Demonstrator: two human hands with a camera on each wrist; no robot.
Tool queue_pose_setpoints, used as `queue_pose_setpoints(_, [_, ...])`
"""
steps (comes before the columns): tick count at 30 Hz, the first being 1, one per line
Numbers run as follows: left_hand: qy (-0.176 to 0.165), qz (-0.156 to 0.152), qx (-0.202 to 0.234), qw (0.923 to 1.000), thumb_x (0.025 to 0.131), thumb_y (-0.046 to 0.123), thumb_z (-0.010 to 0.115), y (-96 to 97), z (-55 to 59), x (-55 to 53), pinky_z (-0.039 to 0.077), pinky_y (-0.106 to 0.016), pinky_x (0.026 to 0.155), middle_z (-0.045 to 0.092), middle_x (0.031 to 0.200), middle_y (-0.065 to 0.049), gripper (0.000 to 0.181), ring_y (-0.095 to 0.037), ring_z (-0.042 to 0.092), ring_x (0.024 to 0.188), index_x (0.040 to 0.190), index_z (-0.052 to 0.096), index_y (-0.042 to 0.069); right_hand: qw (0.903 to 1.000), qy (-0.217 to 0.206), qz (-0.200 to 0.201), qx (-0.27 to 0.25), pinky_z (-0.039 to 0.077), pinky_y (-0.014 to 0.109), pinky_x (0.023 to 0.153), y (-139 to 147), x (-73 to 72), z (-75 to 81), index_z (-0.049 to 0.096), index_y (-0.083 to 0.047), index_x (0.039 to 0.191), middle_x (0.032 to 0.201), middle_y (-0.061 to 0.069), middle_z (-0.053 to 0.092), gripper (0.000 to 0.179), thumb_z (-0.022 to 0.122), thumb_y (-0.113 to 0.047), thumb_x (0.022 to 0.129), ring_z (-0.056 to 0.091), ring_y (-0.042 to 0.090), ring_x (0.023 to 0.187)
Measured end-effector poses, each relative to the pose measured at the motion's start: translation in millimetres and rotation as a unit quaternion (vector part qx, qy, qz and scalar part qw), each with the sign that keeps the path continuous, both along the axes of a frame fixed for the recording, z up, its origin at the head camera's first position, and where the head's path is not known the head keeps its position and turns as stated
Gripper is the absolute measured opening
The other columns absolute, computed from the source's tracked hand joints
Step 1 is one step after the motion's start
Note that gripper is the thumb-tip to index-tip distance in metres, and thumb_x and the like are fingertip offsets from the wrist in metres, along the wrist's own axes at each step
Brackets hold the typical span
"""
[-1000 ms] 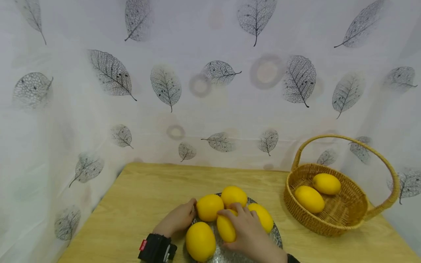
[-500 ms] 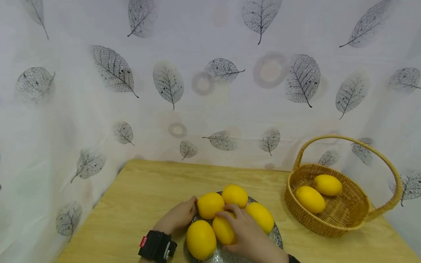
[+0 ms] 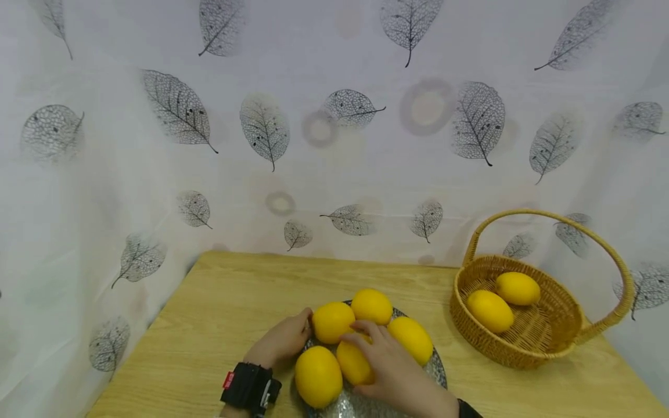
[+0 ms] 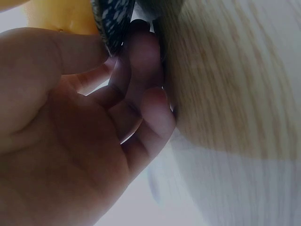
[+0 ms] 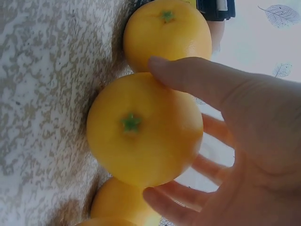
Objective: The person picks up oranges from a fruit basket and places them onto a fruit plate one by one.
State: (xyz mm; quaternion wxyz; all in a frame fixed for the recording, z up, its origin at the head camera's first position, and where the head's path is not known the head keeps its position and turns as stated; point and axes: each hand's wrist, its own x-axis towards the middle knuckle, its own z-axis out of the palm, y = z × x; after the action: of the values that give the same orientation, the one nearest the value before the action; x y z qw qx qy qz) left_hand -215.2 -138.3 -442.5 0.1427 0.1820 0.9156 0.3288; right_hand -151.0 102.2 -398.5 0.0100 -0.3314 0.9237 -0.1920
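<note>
In the head view, a grey speckled plate (image 3: 438,374) bears several yellow-orange oranges. My left hand (image 3: 282,339) holds the plate's left rim; in the left wrist view the thumb lies at the upper side of the speckled rim (image 4: 113,23), with curled fingers beneath. At the plate's middle, my right hand (image 3: 399,374) grips one orange (image 3: 352,363). The right wrist view shows that orange (image 5: 141,141), its green star-shaped stem mark facing the camera, between thumb and fingers. Around it sit a front-left orange (image 3: 319,377), two oranges behind, and a right-hand orange (image 3: 411,341).
A wicker basket (image 3: 488,348) with a tall arched handle stands to the right on the wooden table (image 3: 209,325). Two oranges (image 3: 490,312) lie inside it. Behind the table hangs a pale curtain (image 3: 340,174) printed with leaves.
My right hand's orange has shifted slightly left, to beside the front-left orange. The left hand has stayed at the plate's rim. The head view has moved a little.
</note>
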Motion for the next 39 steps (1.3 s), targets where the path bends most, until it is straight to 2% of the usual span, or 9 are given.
queue_pose_setpoints(4, [0.000,0.000,-0.004,1.0000,0.100,0.010,0.044,0.6,0.1,0.6,0.048,-0.041,0.069,0.066,0.099,-0.017,0.019,-0.020,0.055,0.078,0.117,0.049,0.003,0.9996,0.010,0.025,0.001,0.049,0.057,0.097,0.3,0.1,0.7,0.050,-0.025,0.136,0.142,0.011,0.046,0.073,0.083,-0.029,0.071,0.048,0.031,0.125])
queue_pose_setpoints(9, [0.000,0.005,-0.002,1.0000,0.099,0.009,0.046,1.0,3.4,0.7,0.047,-0.041,0.067,0.065,0.095,-0.016,0.018,-0.020,0.054,0.076,0.116,0.049,0.002,0.9990,0.017,0.040,-0.004,0.048,0.056,0.099,1.3,0.1,0.9,0.050,-0.025,0.136,0.143,0.011,0.046,0.072,0.083,-0.028,0.071,0.047,0.027,0.127])
queue_pose_setpoints(23, [-0.004,-0.004,0.001,1.0000,0.100,0.009,0.045,0.9,1.5,0.3,0.046,-0.040,0.067,0.065,0.096,-0.016,0.018,-0.020,0.054,0.077,0.116,0.049,0.003,0.9991,0.031,0.025,0.011,0.047,0.053,0.100,2.9,1.8,-1.4,0.056,-0.023,0.130,0.136,0.007,0.053,0.059,0.078,-0.034,0.077,0.050,0.023,0.123])
queue_pose_setpoints(31, [-0.004,-0.003,0.002,1.0000,0.100,0.009,0.045,1.3,0.7,0.0,0.044,-0.038,0.064,0.064,0.092,-0.014,0.016,-0.019,0.054,0.074,0.115,0.049,0.004,0.9988,0.040,0.025,0.013,0.049,0.052,0.099,4.0,0.7,-2.3,0.055,-0.023,0.131,0.135,0.007,0.054,0.059,0.078,-0.032,0.077,0.051,0.023,0.122])
queue_pose_setpoints(39, [-0.004,0.000,-0.003,1.0000,0.101,0.011,0.045,1.9,1.0,-0.7,0.045,-0.038,0.066,0.065,0.094,-0.014,0.016,-0.019,0.054,0.075,0.115,0.049,0.004,0.9988,0.038,0.030,0.008,0.050,0.050,0.098,5.2,0.3,-1.0,0.054,-0.024,0.132,0.136,0.006,0.053,0.058,0.076,-0.032,0.078,0.051,0.022,0.121])
